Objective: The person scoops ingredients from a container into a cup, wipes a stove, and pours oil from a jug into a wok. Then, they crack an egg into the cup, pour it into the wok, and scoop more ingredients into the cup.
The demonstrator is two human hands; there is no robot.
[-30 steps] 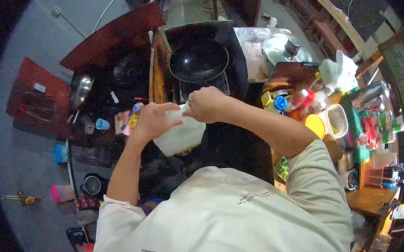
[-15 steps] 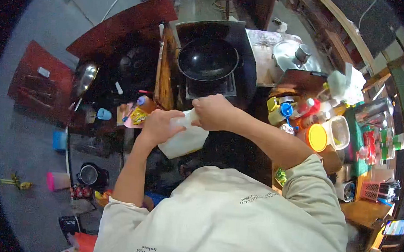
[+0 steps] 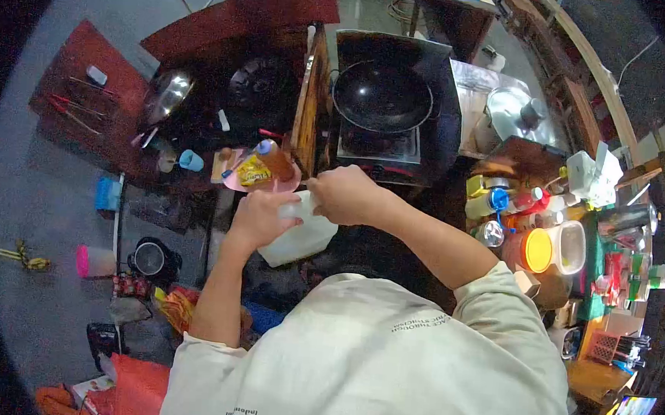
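A whitish, translucent plastic jug (image 3: 305, 239) is held tilted in front of my chest, below the stove. My left hand (image 3: 258, 219) is closed around the upper left part of the jug, thumb across its near side. At the jug's top, my right hand (image 3: 349, 195) is closed with its fingers bent tightly; they hide whether a cap is between them. Just beyond my hands, a black wok (image 3: 383, 97) rests on a gas stove (image 3: 379, 145). Left of the stove, a pink tray (image 3: 292, 183) carries a yellow packet (image 3: 253, 171) and an amber bottle (image 3: 276, 159).
Several bottles and tubs, including an orange-lidded jar (image 3: 536, 250), crowd the right side. A metal lid (image 3: 513, 111) lies at the back right. On the left are a metal pan (image 3: 172, 94), a blue cup (image 3: 191, 160) and a wooden board (image 3: 309, 102) standing upright.
My view has turned, so the stove, wok and tray appear farther right. Both hands stay on the jug, and my right hand's fingers now cover more of its top.
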